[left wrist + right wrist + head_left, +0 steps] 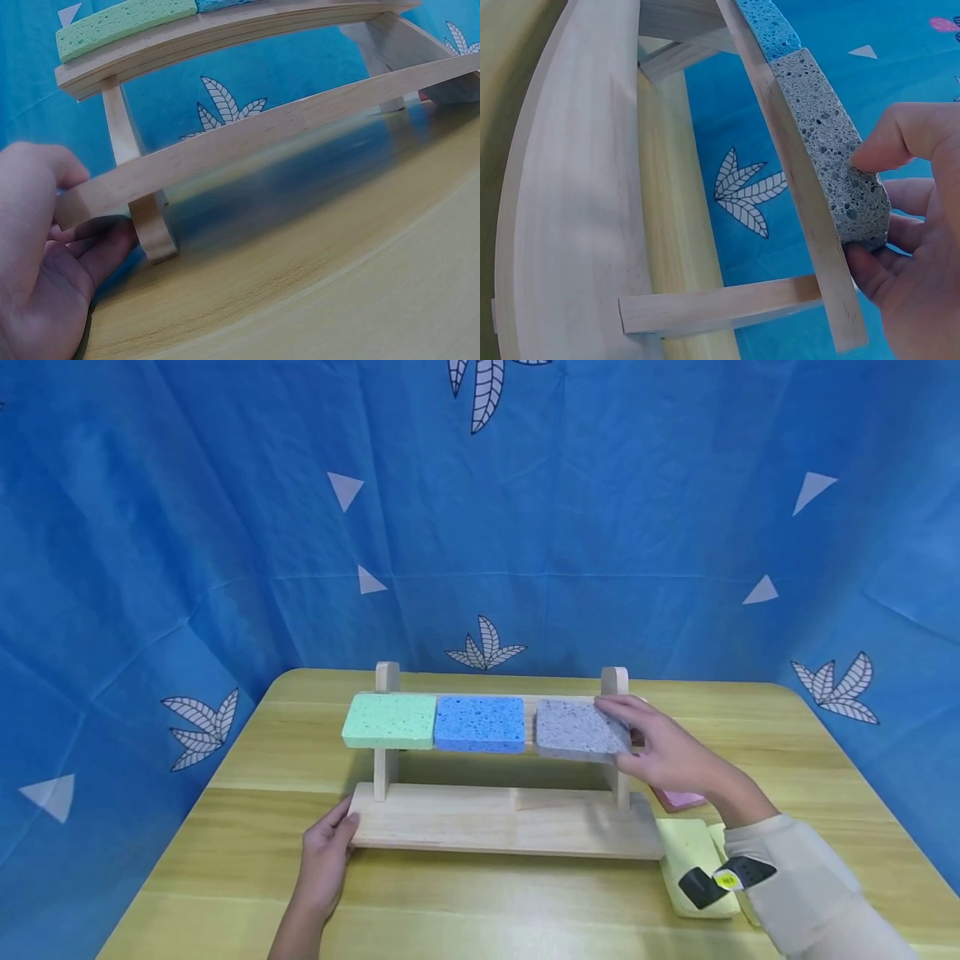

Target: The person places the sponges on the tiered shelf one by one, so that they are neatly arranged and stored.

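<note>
A two-tier wooden rack [465, 820] stands on the table. Along its upper board lie a green sponge [390, 721], a blue sponge [480, 723] and a grey sponge [577, 727], side by side. My right hand [667, 747] grips the grey sponge by its right end. In the right wrist view the grey sponge [829, 142] sits on the upper board close against the blue one, and the fingers [900, 142] wrap its end. With my left hand [322, 860] I hold the left end of the lower board, thumb on one side and fingers [112, 251] underneath.
Two pale yellow sponges [686, 852] lie on the table at the right, partly under my right sleeve [802, 877]. A pink sponge [684, 799] shows behind the rack's right end. A blue patterned cloth [555, 510] hangs behind the wooden table [480, 910].
</note>
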A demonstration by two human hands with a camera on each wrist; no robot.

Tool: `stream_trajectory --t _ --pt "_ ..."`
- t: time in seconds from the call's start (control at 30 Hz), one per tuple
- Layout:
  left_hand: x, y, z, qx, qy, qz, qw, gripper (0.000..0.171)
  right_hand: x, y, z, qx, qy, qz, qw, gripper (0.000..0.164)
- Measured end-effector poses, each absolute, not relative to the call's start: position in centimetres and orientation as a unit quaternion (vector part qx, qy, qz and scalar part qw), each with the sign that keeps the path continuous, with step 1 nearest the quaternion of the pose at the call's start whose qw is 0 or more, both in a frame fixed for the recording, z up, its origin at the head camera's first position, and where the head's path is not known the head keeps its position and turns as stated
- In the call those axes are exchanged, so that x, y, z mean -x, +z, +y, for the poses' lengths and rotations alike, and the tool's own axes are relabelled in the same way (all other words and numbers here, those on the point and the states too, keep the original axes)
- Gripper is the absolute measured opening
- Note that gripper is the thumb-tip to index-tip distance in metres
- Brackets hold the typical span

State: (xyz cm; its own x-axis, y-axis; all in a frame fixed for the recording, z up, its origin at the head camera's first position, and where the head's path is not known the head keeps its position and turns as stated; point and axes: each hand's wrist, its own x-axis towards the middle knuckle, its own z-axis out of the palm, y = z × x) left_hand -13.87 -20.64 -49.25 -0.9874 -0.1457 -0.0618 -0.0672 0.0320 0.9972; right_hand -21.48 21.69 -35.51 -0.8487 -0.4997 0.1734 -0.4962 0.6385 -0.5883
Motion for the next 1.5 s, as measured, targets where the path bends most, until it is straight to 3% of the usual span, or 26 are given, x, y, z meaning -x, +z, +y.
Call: stream_trajectory --t 1.03,1.5 --pt "13.9 -49.4 -20.5 -0.074 -0.699 -0.709 0.052 0.049 21.7 -35.8 21.5 0.277 -0.352 0.894 0.015 0.061" --pt "14.0 -49.5 -20.5 -0.08 -0.707 -0.701 0.049 0.049 19.9 -37.1 25.1 0.274 -0.381 0.879 -0.083 0.056"
